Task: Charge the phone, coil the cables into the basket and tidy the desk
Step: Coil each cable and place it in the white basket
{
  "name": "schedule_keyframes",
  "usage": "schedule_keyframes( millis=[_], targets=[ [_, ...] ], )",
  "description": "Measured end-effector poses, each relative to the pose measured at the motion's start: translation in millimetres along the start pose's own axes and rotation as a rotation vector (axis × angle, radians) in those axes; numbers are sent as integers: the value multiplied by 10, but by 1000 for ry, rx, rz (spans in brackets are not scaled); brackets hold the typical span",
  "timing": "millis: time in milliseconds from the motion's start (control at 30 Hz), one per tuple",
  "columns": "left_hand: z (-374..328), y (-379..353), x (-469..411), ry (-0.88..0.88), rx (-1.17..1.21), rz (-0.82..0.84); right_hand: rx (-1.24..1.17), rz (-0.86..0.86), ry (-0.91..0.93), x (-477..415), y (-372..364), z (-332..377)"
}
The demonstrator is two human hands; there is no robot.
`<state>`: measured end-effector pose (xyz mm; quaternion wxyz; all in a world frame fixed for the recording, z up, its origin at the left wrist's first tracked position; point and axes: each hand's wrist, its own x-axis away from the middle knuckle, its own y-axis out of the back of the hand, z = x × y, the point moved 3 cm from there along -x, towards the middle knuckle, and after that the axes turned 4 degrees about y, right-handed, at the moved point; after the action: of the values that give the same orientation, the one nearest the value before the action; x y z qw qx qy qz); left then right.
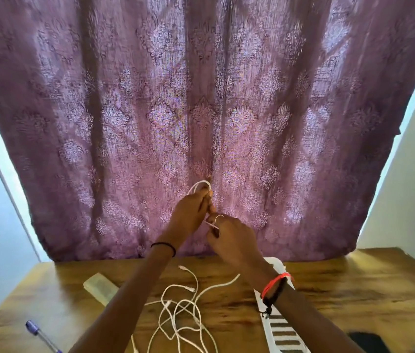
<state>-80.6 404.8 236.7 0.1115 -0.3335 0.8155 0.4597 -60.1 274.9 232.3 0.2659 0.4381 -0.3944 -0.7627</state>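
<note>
Both hands are raised above the wooden desk (341,289) in front of the curtain. My left hand (188,212) is closed around a looped white cable (201,185) whose loop sticks out above the fingers. My right hand (232,238) pinches a strand of the same cable just below the left hand. A tangle of white cables (183,309) lies loose on the desk beneath my forearms. A white slotted basket (281,329) sits under my right forearm, partly hidden. A dark flat object, possibly the phone (365,341), lies at the bottom right edge.
A purple patterned curtain (201,110) hangs behind the desk. A pale rectangular block (100,287) lies on the desk at left. A blue pen (41,335) rests near the front left corner. Pale walls flank the curtain on both sides.
</note>
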Motion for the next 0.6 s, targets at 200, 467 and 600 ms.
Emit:
schedule_keyframes(
  millis=[200, 467, 600],
  targets=[
    [-87, 91, 37, -46, -474, 30, 16, -13, 39, -135, 58, -137],
    [56, 37, 67, 242, 756, 236, -121, -182, 175, -250, 192, -218],
    [-40, 8, 152, 346, 1102, 391, -158, -247, 201, -302, 237, -250]
  ],
)
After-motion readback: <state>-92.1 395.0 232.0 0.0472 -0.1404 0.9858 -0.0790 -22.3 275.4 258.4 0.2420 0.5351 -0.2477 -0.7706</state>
